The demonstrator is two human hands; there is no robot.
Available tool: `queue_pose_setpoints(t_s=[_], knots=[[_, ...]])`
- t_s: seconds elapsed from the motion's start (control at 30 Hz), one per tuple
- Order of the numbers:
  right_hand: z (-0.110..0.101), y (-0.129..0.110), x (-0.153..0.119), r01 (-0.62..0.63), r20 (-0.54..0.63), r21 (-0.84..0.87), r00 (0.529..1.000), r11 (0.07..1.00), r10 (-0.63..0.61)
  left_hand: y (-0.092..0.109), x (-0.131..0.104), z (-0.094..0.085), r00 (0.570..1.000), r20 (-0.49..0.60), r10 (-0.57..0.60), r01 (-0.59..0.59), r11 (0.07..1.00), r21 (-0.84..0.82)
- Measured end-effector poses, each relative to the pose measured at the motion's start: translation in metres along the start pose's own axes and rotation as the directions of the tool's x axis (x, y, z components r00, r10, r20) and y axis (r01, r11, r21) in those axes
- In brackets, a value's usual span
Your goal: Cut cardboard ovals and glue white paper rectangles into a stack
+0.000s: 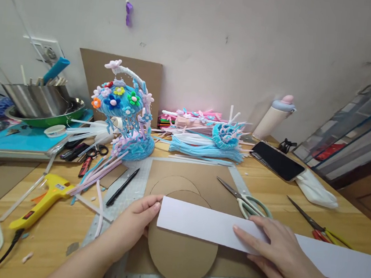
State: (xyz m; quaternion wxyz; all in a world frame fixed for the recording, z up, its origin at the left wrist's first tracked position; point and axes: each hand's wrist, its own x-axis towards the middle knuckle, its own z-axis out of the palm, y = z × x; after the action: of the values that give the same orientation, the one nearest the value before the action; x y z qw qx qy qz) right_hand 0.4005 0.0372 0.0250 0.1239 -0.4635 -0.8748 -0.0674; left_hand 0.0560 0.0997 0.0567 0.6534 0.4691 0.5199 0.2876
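A long white strip runs from the centre to the right edge, over a round cardboard disc. My left hand pinches the strip's left end, beside the disc's upper left edge. Fingers spread, my right hand rests on the strip's middle part. Beneath lies a cardboard sheet with curved lines drawn on it, on a grey cutting mat. Scissors with pale green handles lie just behind my right hand. The underside of the disc is hidden.
A yellow glue gun and black pen lie left. Behind stand a blue flower lamp-like craft and pipe cleaner bundles. A phone, bottle and red-yellow scissors are right. Metal bowls stand back left.
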Motion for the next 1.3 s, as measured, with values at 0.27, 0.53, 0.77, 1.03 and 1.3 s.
queue_pose_setpoints(t_s=[0.27,0.53,0.77,1.03,1.3], knots=[[0.003,0.002,-0.006,-0.007,0.01,-0.023,1.0,1.0,0.007,-0.002,-0.001,0.001,1.0,0.004,0.002,-0.001,0.999,-0.033],[0.009,0.001,-0.01,-0.015,0.034,-0.034,0.999,0.999,0.017,0.005,-0.001,0.003,1.0,-0.006,0.006,-0.006,0.996,-0.09],[0.009,-0.003,-0.007,-0.008,0.017,-0.036,1.0,0.999,0.008,0.007,-0.002,0.003,1.0,-0.012,0.022,-0.023,0.993,-0.113],[0.012,-0.006,-0.004,-0.012,0.011,-0.021,1.0,1.0,0.012,-0.003,0.006,0.002,0.996,-0.048,0.069,-0.076,0.988,-0.137],[-0.003,-0.026,0.021,-0.307,0.111,0.209,0.951,0.929,0.289,-0.001,0.005,-0.005,0.994,-0.063,0.084,-0.091,0.988,-0.126]])
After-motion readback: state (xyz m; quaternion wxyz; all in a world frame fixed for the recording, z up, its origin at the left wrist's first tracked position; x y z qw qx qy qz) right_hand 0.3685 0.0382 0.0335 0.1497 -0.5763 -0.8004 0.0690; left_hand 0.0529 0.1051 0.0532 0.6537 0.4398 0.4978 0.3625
